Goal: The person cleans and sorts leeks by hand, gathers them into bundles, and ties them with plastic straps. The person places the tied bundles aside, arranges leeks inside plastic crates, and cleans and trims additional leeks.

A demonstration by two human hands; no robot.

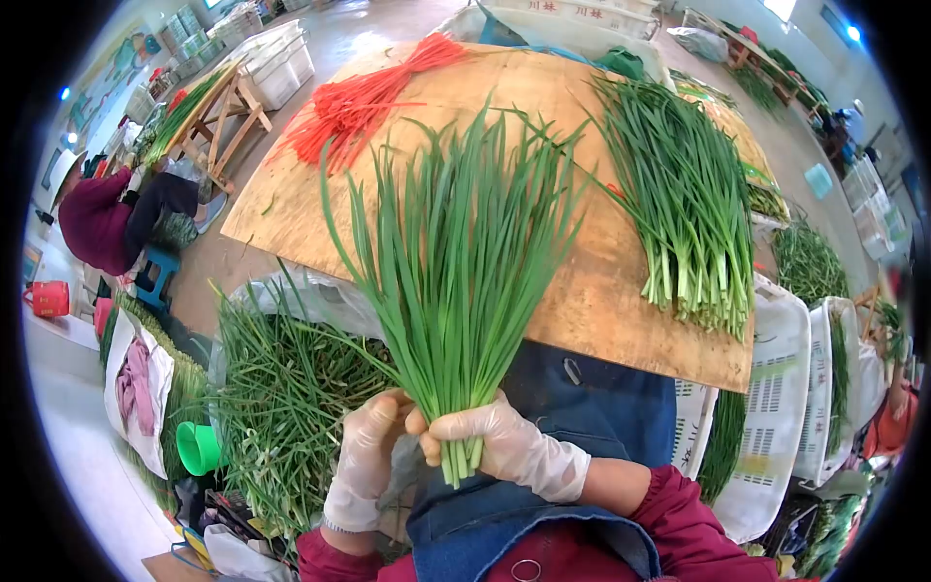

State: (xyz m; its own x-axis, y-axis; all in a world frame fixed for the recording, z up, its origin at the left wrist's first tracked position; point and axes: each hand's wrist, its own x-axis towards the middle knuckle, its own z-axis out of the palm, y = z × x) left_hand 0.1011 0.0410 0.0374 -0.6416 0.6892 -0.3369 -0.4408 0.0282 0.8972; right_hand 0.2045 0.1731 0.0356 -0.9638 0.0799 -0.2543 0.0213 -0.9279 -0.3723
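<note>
My right hand (499, 441), in a thin translucent glove, is closed around the lower stems of a bunch of garlic chives (461, 281). The bunch stands upright, its leaves fanning out over the table's near edge and the pale cut ends poking out below my fingers. Just left of the stems is my gloved left hand (369, 451), loosely curved with nothing visible in it; some of its fingers are hidden. On the wooden table (301, 218) lie a large pile of garlic chives (684, 194) at the right and a heap of red ties (359, 102) at the back left.
Loose, untrimmed chives (291, 398) fill a plastic-lined container at my left, beside a green cup (199, 448). White crates (766, 407) stand at the right. A person (102, 209) sits at another bench on the left near a blue stool (155, 276).
</note>
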